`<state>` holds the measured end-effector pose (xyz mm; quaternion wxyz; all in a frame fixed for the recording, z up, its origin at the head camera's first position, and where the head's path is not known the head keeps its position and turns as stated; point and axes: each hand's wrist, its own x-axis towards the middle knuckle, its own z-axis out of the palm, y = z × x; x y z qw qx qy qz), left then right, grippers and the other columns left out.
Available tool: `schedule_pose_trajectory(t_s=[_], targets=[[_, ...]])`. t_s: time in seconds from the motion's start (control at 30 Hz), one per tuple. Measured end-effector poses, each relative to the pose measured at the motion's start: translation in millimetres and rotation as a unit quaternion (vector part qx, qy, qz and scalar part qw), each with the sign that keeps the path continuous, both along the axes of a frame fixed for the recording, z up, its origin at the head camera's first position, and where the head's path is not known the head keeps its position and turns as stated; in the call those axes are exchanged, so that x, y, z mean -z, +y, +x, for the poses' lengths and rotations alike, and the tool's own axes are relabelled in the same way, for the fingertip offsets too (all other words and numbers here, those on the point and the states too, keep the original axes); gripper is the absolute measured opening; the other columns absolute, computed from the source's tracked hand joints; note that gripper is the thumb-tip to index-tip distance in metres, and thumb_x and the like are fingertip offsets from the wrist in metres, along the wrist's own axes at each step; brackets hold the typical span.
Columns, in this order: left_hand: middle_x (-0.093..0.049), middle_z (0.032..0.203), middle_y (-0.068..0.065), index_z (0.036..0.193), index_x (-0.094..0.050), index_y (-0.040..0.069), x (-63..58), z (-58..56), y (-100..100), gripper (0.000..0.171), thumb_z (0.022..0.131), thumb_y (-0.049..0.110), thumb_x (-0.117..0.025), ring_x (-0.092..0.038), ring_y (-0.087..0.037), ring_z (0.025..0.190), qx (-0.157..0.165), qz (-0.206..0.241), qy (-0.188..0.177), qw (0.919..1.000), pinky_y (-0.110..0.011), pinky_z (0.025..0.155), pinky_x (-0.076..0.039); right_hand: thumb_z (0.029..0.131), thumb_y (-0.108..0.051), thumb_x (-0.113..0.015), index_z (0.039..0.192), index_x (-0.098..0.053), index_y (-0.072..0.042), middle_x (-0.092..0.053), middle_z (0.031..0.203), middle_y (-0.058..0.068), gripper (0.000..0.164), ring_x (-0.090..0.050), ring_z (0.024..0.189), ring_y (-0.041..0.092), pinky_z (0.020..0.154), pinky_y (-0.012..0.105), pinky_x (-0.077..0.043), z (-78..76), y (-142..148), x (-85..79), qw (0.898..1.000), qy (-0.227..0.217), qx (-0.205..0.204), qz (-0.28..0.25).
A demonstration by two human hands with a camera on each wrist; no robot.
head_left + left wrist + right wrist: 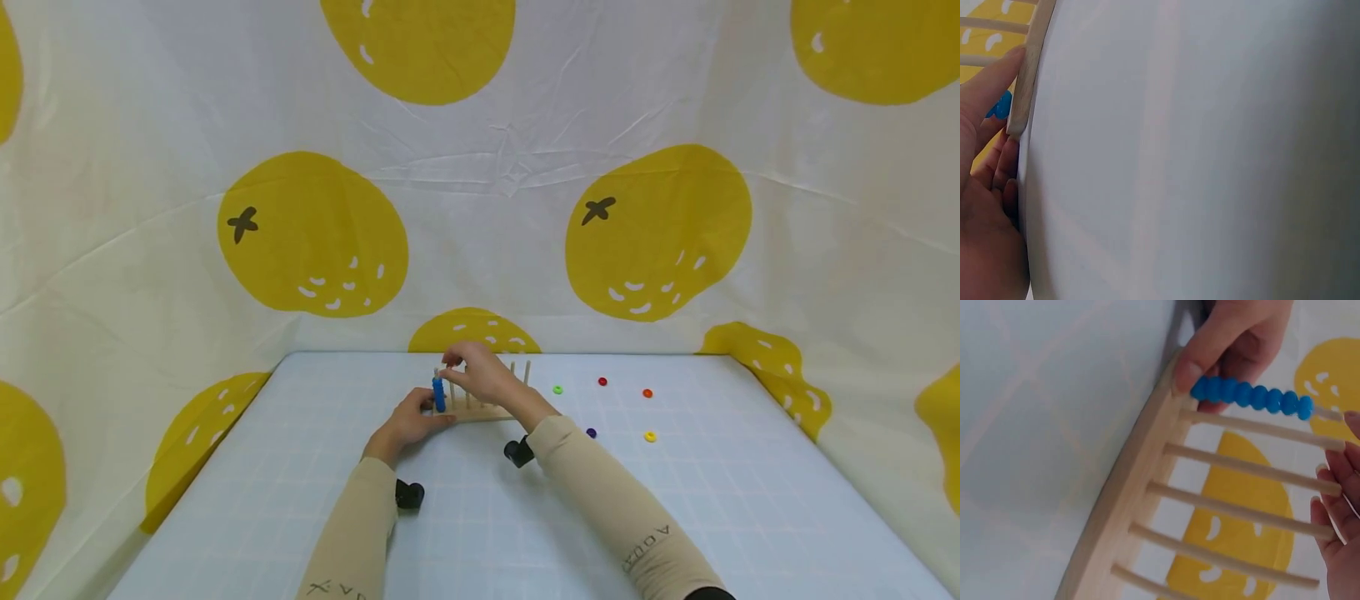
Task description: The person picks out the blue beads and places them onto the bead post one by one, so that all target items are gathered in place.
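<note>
A wooden peg stand has several upright pegs in a row. Blue rings are stacked on its leftmost peg, whose bare tip sticks out above them. My left hand grips that end of the base, with the thumb along the front edge and the fingers behind. My right hand is raised at the peg tops, beside the tip of the blue stack's peg. In the right wrist view its fingers are loosely extended near the peg tips, and no ring shows between them.
To the right of the stand lie loose rings: green, red, orange, purple and yellow. A pale checked cloth covers the table. Behind it hangs a white curtain with yellow fruit prints.
</note>
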<state>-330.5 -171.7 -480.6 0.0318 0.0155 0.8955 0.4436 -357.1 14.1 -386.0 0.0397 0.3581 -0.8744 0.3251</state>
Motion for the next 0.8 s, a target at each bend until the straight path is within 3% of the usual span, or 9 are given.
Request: schedule_pose_trajectory(t_s=[0.27,0.6,0.8], targets=[[-0.059,0.13,-0.015,0.127,-0.065,0.007,5.2,-2.8,-2,0.05,0.088,0.031,-0.083,-0.054,-0.035,0.12,-0.005,-0.003,0.001,1.0,-0.057,0.109,-0.039,0.099,-0.019,-0.071,0.116,-0.068,-0.004,-0.067,0.116,0.011,0.023,-0.061,0.11,0.032,0.096,0.045,-0.052,15.2,43,-8.2,0.999,0.03,0.019,-0.011],[-0.058,0.132,-0.017,0.134,-0.059,0.006,4.2,-4.2,-16,0.059,0.088,0.034,-0.082,-0.052,-0.035,0.122,-0.012,-0.013,-0.024,0.9995,-0.057,0.111,-0.038,0.096,-0.019,-0.074,0.116,-0.069,-0.004,-0.067,0.113,0.006,0.025,-0.061,0.106,0.026,0.094,0.044,-0.052,26.5,114,-3.7,0.997,0.036,0.065,-0.013],[-0.061,0.13,-0.014,0.136,-0.06,0.006,-5.0,-4.7,-28,0.058,0.089,0.033,-0.081,-0.054,-0.033,0.121,0.032,-0.022,-0.014,0.9991,-0.055,0.109,-0.041,0.097,-0.017,-0.072,0.116,-0.068,-0.004,-0.067,0.115,0.008,0.023,-0.06,0.107,0.028,0.092,0.049,-0.052,32.5,166,-3.8,0.994,0.046,0.098,0.005]])
